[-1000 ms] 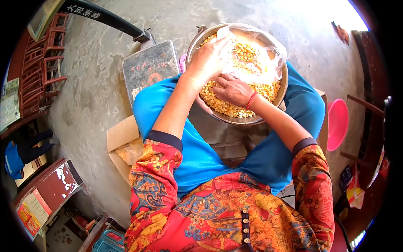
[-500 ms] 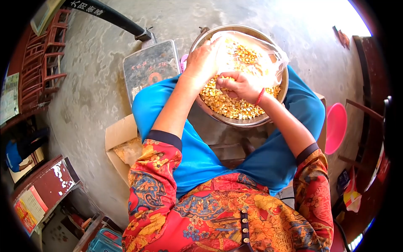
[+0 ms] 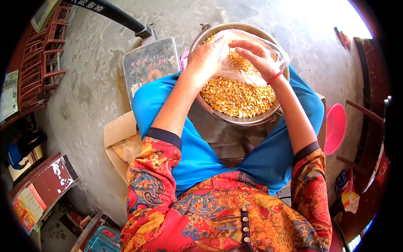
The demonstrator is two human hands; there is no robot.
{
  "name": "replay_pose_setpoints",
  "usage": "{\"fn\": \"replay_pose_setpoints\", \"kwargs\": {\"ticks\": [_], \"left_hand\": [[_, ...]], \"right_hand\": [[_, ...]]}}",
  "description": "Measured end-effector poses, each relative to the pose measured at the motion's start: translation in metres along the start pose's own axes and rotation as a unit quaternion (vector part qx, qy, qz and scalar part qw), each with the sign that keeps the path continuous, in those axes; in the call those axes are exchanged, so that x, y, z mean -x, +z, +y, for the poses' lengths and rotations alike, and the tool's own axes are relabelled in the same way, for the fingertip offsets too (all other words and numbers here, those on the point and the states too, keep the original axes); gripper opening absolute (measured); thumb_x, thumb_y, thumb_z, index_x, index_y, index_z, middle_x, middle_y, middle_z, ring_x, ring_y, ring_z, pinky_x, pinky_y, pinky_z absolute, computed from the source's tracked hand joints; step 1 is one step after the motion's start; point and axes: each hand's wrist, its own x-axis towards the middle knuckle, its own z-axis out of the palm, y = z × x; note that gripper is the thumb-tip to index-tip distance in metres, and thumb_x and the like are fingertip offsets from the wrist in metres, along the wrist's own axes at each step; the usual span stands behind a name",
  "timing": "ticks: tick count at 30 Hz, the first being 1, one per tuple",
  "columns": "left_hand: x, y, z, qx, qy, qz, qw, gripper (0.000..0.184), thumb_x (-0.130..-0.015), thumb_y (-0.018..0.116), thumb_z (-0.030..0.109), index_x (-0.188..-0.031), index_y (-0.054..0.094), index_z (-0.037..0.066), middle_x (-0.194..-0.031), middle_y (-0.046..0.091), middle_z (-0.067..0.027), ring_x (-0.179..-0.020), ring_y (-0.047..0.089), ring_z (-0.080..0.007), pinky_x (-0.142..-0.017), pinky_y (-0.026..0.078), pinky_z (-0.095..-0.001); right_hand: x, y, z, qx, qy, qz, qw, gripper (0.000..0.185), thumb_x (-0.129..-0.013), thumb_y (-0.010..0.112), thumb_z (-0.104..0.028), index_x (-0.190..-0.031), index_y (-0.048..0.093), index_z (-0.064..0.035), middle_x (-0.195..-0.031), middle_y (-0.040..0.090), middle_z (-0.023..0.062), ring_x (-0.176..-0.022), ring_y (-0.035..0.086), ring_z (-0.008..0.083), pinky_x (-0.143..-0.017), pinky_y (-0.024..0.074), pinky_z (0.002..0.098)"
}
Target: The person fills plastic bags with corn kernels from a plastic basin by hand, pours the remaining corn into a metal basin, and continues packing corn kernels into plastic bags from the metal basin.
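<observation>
Corn kernels (image 3: 239, 101) fill much of a round metal basin (image 3: 212, 110) between my knees. A clear plastic bag (image 3: 270, 47) with kernels inside lies open over the basin's upper part. At the bag's left edge, my left hand (image 3: 205, 59) is closed on the plastic, its fingertips pointing up. My right hand (image 3: 258, 58), with a red bracelet (image 3: 275, 78) at the wrist, hovers over the bag's mouth. Its fingers are apart and slightly curled, and no kernels show in it.
A platform scale (image 3: 151, 63) stands on the floor left of the basin. Below it is a cardboard box (image 3: 120, 129) holding a bag. A pink basin (image 3: 336, 128) lies at the right. Wooden chairs (image 3: 44, 63) and another person (image 3: 16, 155) are at the far left.
My right hand dipped into the loose kernels, closed on some, then rose over the bag and opened. My left hand stayed at the bag's edge.
</observation>
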Motion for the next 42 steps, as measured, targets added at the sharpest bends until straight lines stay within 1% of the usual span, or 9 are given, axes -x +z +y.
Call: {"fn": "replay_pose_setpoints", "kwargs": {"ticks": [7,11,15,18,25,33,36,39,42], "left_hand": [[-0.001,0.001,-0.007,-0.003,0.023,0.047,0.999,0.063,-0.068,0.057,0.007,-0.129,0.043,0.012,-0.114,0.055,-0.0198,-0.101,0.054,-0.0362,-0.087,0.045,-0.0414],[-0.001,-0.006,-0.005,-0.006,-0.011,0.038,0.999,0.060,-0.068,0.058,0.010,-0.126,0.046,0.013,-0.110,0.056,-0.0206,-0.099,0.055,-0.0359,-0.086,0.045,-0.0417],[-0.001,-0.003,-0.002,0.002,0.002,0.038,0.999,0.059,-0.067,0.060,0.014,-0.125,0.048,0.014,-0.106,0.058,-0.0209,-0.098,0.056,-0.0359,-0.086,0.045,-0.0415],[-0.001,0.001,-0.007,-0.025,0.035,0.064,0.997,0.041,-0.081,0.054,0.022,-0.121,0.050,0.014,-0.101,0.058,-0.0178,-0.092,0.058,-0.0348,-0.080,0.047,-0.0422],[0.000,0.000,-0.013,-0.024,0.035,0.055,0.998,0.045,-0.076,0.055,0.016,-0.121,0.049,0.014,-0.102,0.058,-0.0173,-0.093,0.058,-0.0347,-0.081,0.047,-0.0419],[-0.001,-0.006,-0.006,-0.006,0.007,0.046,0.999,0.056,-0.069,0.058,0.010,-0.124,0.048,0.012,-0.112,0.055,-0.0201,-0.099,0.055,-0.0369,-0.085,0.045,-0.0425],[-0.002,-0.005,-0.008,-0.020,0.010,0.067,0.998,0.054,-0.070,0.054,0.005,-0.123,0.048,0.012,-0.113,0.055,-0.0184,-0.099,0.055,-0.0372,-0.085,0.045,-0.0426],[-0.001,-0.007,-0.006,-0.021,0.005,0.069,0.997,0.053,-0.071,0.052,0.002,-0.123,0.048,0.012,-0.113,0.055,-0.0171,-0.099,0.055,-0.0375,-0.085,0.045,-0.0424],[0.000,-0.009,-0.003,-0.019,0.007,0.065,0.998,0.054,-0.071,0.053,0.004,-0.124,0.047,0.012,-0.114,0.055,-0.0169,-0.099,0.055,-0.0370,-0.085,0.045,-0.0422]], "right_hand": [[0.023,0.022,-0.027,0.138,-0.044,-0.053,0.988,0.010,-0.083,0.056,-0.004,-0.090,0.062,-0.0029,-0.085,0.061,0.0035,-0.082,0.057,0.0103,-0.069,0.0453,0.0235],[0.036,0.057,-0.010,0.258,-0.203,-0.176,0.928,0.015,-0.077,0.056,-0.001,-0.089,0.063,-0.0039,-0.085,0.060,0.0081,-0.081,0.059,0.0235,-0.073,0.0470,0.0343],[0.041,0.081,0.023,0.455,-0.306,-0.116,0.828,0.029,-0.076,0.057,-0.014,-0.104,0.057,-0.0106,-0.111,0.053,0.0105,-0.108,0.048,0.0296,-0.089,0.0400,0.0424],[0.045,0.074,0.043,0.472,-0.265,-0.118,0.833,0.029,-0.075,0.059,-0.020,-0.102,0.056,-0.0120,-0.110,0.051,0.0099,-0.109,0.046,0.0282,-0.089,0.0388,0.0426],[0.047,0.057,0.059,0.513,-0.251,-0.146,0.808,0.016,-0.074,0.061,-0.020,-0.084,0.053,-0.0106,-0.085,0.050,0.0069,-0.087,0.053,0.0253,-0.071,0.0446,0.0390],[0.037,0.055,0.044,0.353,-0.175,-0.119,0.911,0.014,-0.082,0.056,-0.019,-0.084,0.055,-0.0046,-0.067,0.054,0.0104,-0.062,0.057,0.0249,-0.061,0.0464,0.0378],[0.034,0.057,0.021,0.086,-0.023,-0.152,0.984,0.025,-0.091,0.049,-0.026,-0.086,0.058,-0.0032,-0.062,0.054,0.0008,-0.057,0.051,0.0086,-0.051,0.0424,0.0263],[0.034,0.043,-0.030,-0.065,0.177,-0.213,0.959,0.027,-0.093,0.046,-0.029,-0.085,0.059,-0.0073,-0.063,0.051,-0.0029,-0.052,0.045,0.0033,-0.045,0.0368,0.0190],[0.029,0.030,-0.032,-0.142,0.172,-0.087,0.971,0.028,-0.093,0.047,-0.032,-0.087,0.060,-0.0087,-0.062,0.050,-0.0041,-0.048,0.041,0.0016,-0.041,0.0296,0.0152]]}}
